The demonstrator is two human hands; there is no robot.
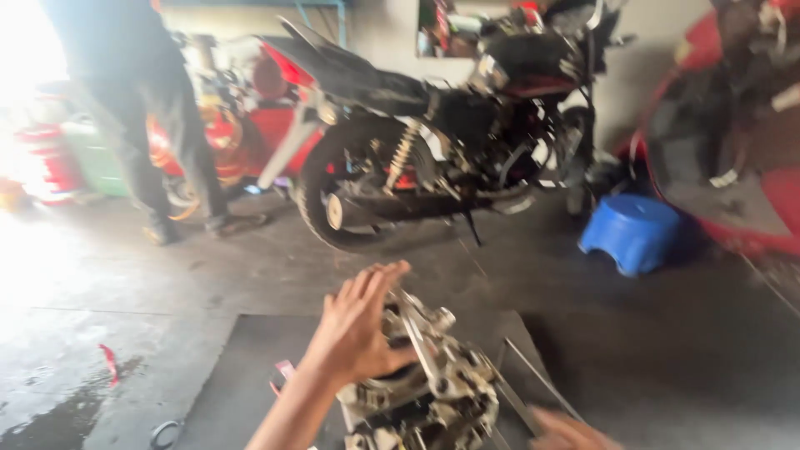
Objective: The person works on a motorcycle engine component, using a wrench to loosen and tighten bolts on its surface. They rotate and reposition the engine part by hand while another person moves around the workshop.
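Head view: left hand, fingers spread, steadies engine block at mat edge; right hand blurred, fingers unclear.

A grey concrete floor is carrying everything. A dark mat is lying at its near edge, bearing a metal engine block. A blue stool and a motorcycle are standing farther back.
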